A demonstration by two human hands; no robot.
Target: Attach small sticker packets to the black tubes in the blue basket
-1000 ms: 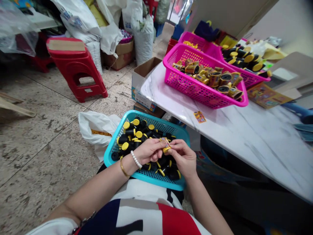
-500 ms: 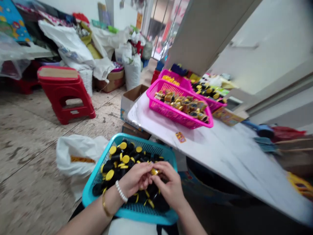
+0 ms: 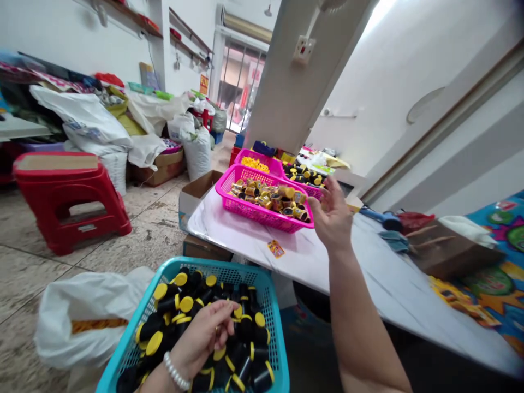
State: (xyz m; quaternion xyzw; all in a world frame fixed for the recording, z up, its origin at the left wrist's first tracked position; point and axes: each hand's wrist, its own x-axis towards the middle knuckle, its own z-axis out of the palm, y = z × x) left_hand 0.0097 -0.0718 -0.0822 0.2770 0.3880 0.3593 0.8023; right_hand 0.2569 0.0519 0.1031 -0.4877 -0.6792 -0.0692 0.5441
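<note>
My left hand (image 3: 208, 330), with a pearl bracelet at its wrist, is above a blue basket (image 3: 266, 300). Its fingers are closed in a pinch; whatever they may hold is too hidden to name. Black canisters with yellow lids (image 3: 154, 344) fill that basket. Farther forward, over the white table, my right hand (image 3: 333, 218) is raised with its fingers apart and nothing in them. It is beside the right end of a pink basket (image 3: 262, 216) of gold-labelled canisters (image 3: 276, 203). One gold canister (image 3: 285, 191) shows at the top of the pile.
A small printed label (image 3: 275, 249) lies on the marble-patterned table (image 3: 254, 248). Behind is another pink basket (image 3: 262, 160) with yellow pieces, and more black canisters (image 3: 303, 174). To the left are a white sack (image 3: 77, 349) and a red stool (image 3: 69, 202).
Both hands were together over the blue basket around a small gold item. My right hand has moved forward to the pink basket and opened; my left stays low. The view has tilted up.
</note>
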